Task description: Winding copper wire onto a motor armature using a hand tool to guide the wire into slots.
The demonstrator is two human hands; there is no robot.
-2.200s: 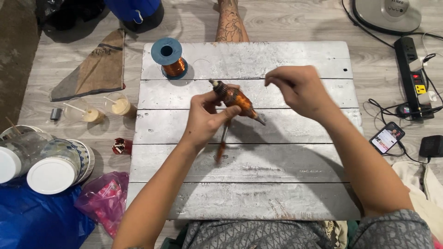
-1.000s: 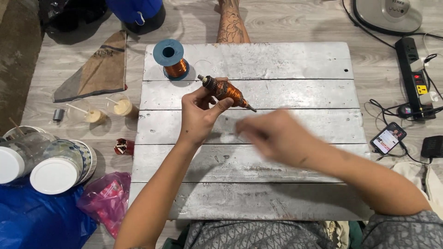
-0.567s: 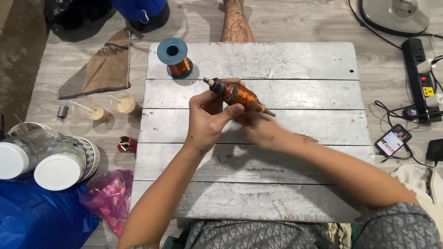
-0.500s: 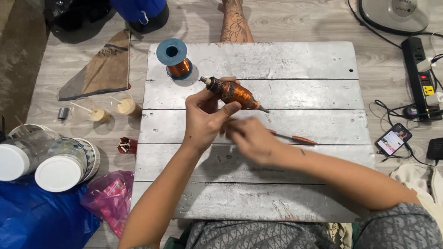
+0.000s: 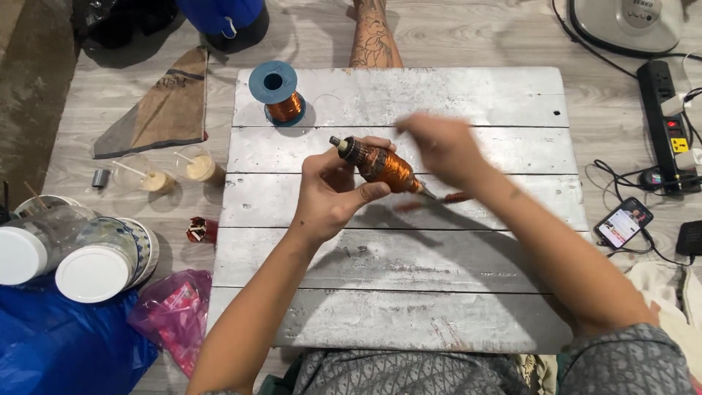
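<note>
A whitewashed desk (image 5: 453, 307) of rough horizontal planks, scuffed and paint-worn, lies low on a pale wood-grain floor (image 5: 110, 95). Above its middle the left hand (image 5: 333, 194) grips a copper-wound armature (image 5: 380, 164), a stubby cylinder of shiny orange wire on a thin steel shaft, tilted with its far end toward the upper left. The right hand (image 5: 442, 150) hovers just right of the armature, blurred, so whether it is open or closed cannot be told. A blue-capped spool of copper wire (image 5: 278, 91) stands upright on the desk's far left corner. Left of the desk sit white-lidded clear jars (image 5: 66, 252), crumpled pink plastic (image 5: 172, 314) and brown folded paper (image 5: 164, 106); right of it, a black power strip (image 5: 669, 121) and a lit phone (image 5: 623, 223)
</note>
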